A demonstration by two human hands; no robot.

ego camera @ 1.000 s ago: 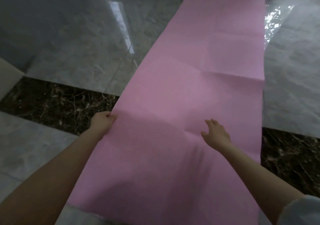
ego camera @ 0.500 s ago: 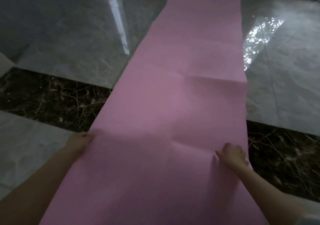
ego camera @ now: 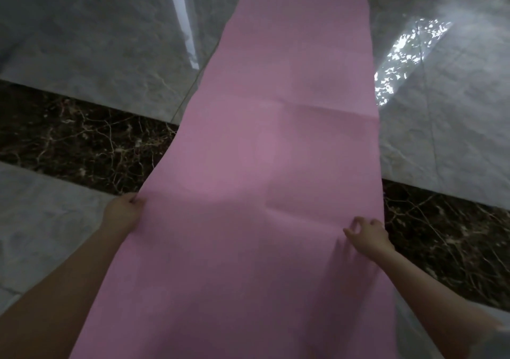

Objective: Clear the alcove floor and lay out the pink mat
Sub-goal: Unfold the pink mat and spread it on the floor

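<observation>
Mat lies lengthwise along the glossy floor, left hand pinching its left edge, right hand curled loosely at its right edge, so uneven tugging could skew or wrinkle it.

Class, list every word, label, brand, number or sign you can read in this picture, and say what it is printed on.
None: the pink mat, the grey floor tiles and the dark marble strip bear no readable text, only veining, creases and reflections.
</observation>
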